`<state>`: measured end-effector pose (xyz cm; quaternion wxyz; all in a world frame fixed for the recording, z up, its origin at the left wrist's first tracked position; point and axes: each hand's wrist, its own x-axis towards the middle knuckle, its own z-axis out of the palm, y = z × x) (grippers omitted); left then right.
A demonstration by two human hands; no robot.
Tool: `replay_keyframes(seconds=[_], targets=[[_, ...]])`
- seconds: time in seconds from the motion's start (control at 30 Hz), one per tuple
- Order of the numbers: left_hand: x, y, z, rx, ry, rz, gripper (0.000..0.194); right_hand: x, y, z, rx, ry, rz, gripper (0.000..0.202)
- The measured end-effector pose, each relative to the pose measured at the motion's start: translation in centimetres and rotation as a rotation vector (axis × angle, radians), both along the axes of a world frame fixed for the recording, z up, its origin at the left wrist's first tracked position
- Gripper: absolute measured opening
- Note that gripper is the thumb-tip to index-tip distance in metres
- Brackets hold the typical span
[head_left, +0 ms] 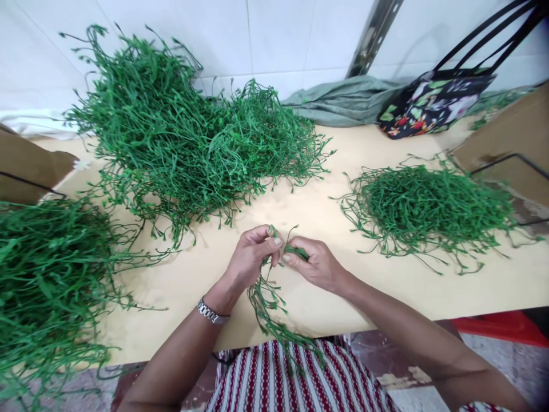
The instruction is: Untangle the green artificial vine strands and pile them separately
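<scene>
Holding: the left hand (252, 254) and right hand (316, 264) meet over the worktop (429, 292), inward of its near edge, with a thin bunch of green stems (268, 306) between them.
Left fingers: thumb and forefinger pinched together, apparently on a stem, though the overlap makes this hard to confirm.
Right fingers: curled, with thumb and forefinger closed on a short length of stems.
Bunch: hangs from the hands, its tips trailing past the near edge against the striped garment (274, 383).
Feel: probably light, thin and springy, apt to tangle; best gripped where the stems gather, sparing the small tips.
Piles: the large pile (180, 137) lies by the far edge, the left pile (47, 274) over the near left corner, the right pile (429, 206) towards the right edge.
</scene>
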<state>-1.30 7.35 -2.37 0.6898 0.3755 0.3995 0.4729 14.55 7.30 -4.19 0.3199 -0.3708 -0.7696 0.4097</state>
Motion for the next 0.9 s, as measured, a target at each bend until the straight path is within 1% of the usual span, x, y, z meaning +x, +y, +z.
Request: replay_keyframes(seconds=[0.07, 0.13, 0.2, 0.27, 0.33, 0.43, 0.5, 0.6, 0.7, 0.8, 0.83, 0.9], targets=[[0.0, 0.0, 0.0, -0.018, 0.004, 0.003, 0.018, 0.0, -0.1, -0.5, 0.074, -0.063, -0.120, 0.018], [0.0, 0.0, -0.2, -0.043, 0.001, -0.006, 0.018, 0.1, -0.1, -1.0, 0.157, -0.108, -0.157, 0.027], [0.0, 0.0, -0.4, -0.072, -0.003, -0.013, 0.019, 0.2, 0.0, -1.2, 0.248, -0.121, -0.122, 0.033], [0.0, 0.0, -0.6, -0.088, 0.002, -0.010, 0.020, 0.2, 0.2, -1.1, 0.310, -0.110, -0.071, 0.030], [0.0, 0.0, -0.7, -0.084, 0.017, -0.009, 0.021, 0.2, 0.3, -0.9, 0.321, -0.099, -0.042, 0.026], [0.1, 0.0, -0.5, -0.058, 0.040, -0.003, 0.022, 0.1, 0.3, -0.6, 0.272, -0.094, -0.028, 0.020], [0.1, 0.0, -0.5, -0.046, 0.045, 0.000, 0.023, 0.0, 0.3, -0.5, 0.200, -0.087, 0.002, 0.017], [0.1, 0.1, -0.5, -0.019, 0.052, 0.015, 0.023, -0.3, 0.4, -0.4, 0.092, -0.070, 0.022, 0.021], [0.3, 0.1, -0.7, -0.001, 0.032, 0.090, 0.022, -0.6, 0.3, -0.3, 0.011, -0.078, 0.016, 0.027], [0.7, 0.1, -0.8, -0.058, -0.011, 0.165, 0.024, -1.0, 0.0, 0.1, -0.078, -0.085, 0.094, 0.028], [0.9, 0.1, -0.9, -0.079, -0.021, 0.189, 0.025, -1.2, -0.3, 0.2, -0.097, -0.091, 0.100, 0.029], [1.2, 0.0, -0.8, -0.105, -0.027, 0.235, 0.026, -1.5, -0.7, 0.6, -0.132, -0.113, 0.068, 0.030]])
